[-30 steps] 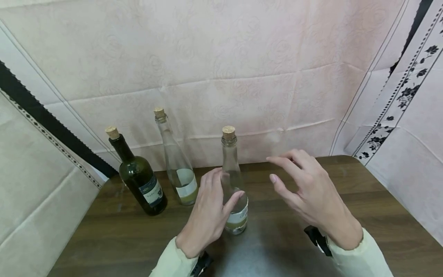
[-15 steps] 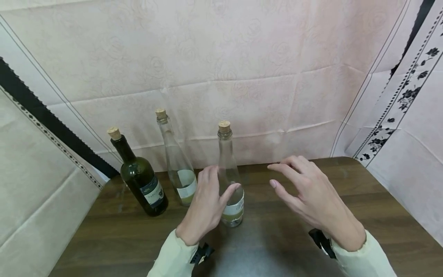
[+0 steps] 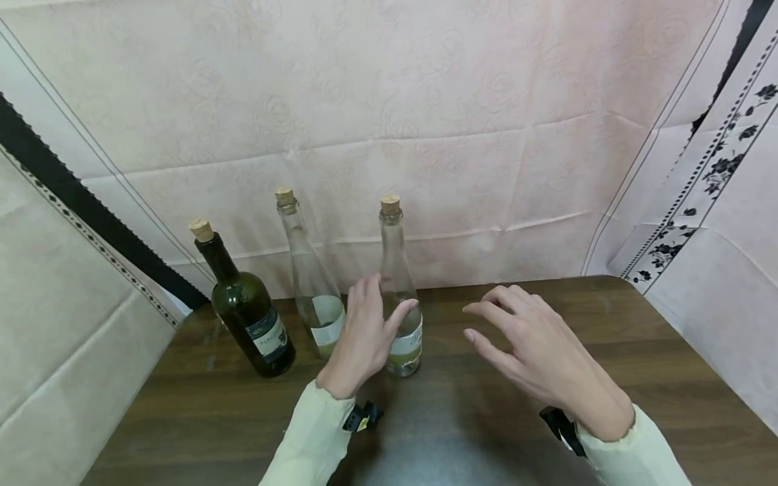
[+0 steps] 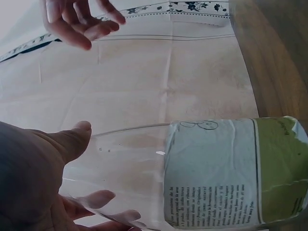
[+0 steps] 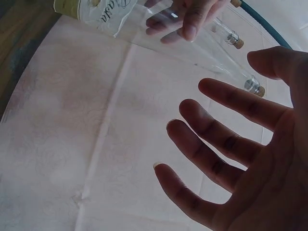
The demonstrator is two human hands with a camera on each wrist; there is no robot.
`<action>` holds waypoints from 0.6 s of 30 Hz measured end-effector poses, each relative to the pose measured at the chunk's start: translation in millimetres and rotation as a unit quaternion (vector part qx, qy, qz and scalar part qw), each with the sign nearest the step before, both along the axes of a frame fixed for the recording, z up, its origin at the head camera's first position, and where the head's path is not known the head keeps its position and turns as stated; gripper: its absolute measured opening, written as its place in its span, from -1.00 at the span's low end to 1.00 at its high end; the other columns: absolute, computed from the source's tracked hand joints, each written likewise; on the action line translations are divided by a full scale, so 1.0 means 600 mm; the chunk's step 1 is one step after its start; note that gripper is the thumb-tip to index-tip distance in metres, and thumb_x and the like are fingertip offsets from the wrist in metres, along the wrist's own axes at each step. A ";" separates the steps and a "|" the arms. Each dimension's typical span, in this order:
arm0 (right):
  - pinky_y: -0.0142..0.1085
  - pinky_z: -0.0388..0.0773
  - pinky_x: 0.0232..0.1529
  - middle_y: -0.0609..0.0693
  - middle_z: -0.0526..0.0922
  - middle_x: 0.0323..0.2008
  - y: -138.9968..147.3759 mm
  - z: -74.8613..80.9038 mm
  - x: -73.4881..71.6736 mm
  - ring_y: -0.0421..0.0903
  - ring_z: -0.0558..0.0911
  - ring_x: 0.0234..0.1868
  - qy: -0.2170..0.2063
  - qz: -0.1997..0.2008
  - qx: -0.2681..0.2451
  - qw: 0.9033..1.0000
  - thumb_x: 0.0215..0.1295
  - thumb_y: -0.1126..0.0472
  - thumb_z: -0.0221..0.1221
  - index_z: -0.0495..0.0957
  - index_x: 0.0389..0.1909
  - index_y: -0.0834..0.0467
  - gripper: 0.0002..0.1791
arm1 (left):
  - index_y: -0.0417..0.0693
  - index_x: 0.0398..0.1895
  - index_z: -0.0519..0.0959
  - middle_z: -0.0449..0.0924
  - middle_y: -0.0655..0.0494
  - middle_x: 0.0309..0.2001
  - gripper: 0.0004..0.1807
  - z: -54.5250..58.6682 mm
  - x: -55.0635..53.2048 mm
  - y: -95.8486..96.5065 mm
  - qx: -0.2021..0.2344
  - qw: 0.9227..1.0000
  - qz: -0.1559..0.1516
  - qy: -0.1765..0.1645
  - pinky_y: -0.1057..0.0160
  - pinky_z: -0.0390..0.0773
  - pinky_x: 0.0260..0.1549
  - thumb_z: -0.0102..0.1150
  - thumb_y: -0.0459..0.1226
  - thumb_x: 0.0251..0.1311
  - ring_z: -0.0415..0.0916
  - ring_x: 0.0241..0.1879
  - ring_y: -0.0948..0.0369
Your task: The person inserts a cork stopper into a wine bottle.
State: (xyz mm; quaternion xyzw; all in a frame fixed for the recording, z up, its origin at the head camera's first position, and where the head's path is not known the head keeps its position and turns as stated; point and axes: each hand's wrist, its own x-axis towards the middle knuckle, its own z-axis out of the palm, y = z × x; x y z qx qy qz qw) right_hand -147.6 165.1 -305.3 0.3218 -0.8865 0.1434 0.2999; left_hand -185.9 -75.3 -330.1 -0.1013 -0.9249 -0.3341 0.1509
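Note:
My left hand [image 3: 362,336] holds a clear glass bottle [image 3: 399,266] around its body, the thumb on the near side and the fingers behind. The bottle stands upright, corked, with a white and green label [image 4: 216,173]. In the left wrist view the fingers show through the glass. Left of it stand a second corked clear bottle [image 3: 306,263] and a dark green wine bottle [image 3: 243,297] with a cork. My right hand [image 3: 535,344] hovers over the table to the right, fingers loosely bent and spread, touching nothing; its fingers [image 5: 207,130] fill much of the right wrist view.
The bottles stand on a dark wooden table [image 3: 498,432] with a rounded far right corner. Behind it hangs a pale pink cloth [image 3: 462,169]. Patterned cloth [image 3: 717,202] closes off the right side and pale cloth [image 3: 67,304] the left.
My left hand has moved the clear bottle away from me and slightly left, into line with the other two. The right hand has stayed nearly in place.

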 end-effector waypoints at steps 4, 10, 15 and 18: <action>-0.23 0.42 -0.12 -0.18 0.54 -0.17 -0.001 0.002 -0.001 -0.21 0.49 -0.13 -0.001 0.001 -0.002 1.000 0.29 -0.03 0.16 0.60 -0.05 -0.05 -0.73 | -0.06 0.30 0.22 0.33 -0.03 0.19 -0.30 0.002 -0.013 -0.004 0.011 1.000 0.019 -0.010 0.03 0.40 0.14 -0.03 0.20 0.29 0.25 0.18 0.04; -0.25 0.41 -0.14 -0.22 0.52 -0.17 -0.001 0.003 -0.003 -0.23 0.48 -0.15 -0.009 -0.003 0.003 1.000 0.30 -0.04 0.15 0.60 -0.05 -0.06 -0.73 | 0.00 0.30 0.19 0.26 -0.02 0.25 -0.26 0.000 -0.038 -0.015 0.040 0.998 0.036 -0.028 -0.01 0.35 0.21 -0.07 0.26 0.24 0.19 0.26 0.02; -0.25 0.42 -0.14 -0.22 0.53 -0.18 0.000 0.003 -0.003 -0.23 0.49 -0.16 -0.008 -0.005 0.004 1.000 0.30 -0.04 0.16 0.61 -0.06 -0.05 -0.73 | 0.03 0.30 0.18 0.25 -0.01 0.26 -0.26 -0.005 -0.064 -0.021 0.064 0.997 0.037 -0.024 -0.04 0.31 0.25 -0.12 0.29 0.23 0.16 0.29 0.02; -0.24 0.42 -0.14 -0.21 0.53 -0.19 0.002 0.003 -0.004 -0.22 0.50 -0.16 -0.005 -0.004 0.003 1.000 0.29 -0.04 0.16 0.61 -0.07 -0.04 -0.73 | 0.03 0.30 0.18 0.26 -0.03 0.24 -0.27 -0.008 -0.078 -0.021 0.074 0.996 0.038 -0.019 -0.04 0.32 0.24 -0.12 0.29 0.24 0.18 0.28 0.01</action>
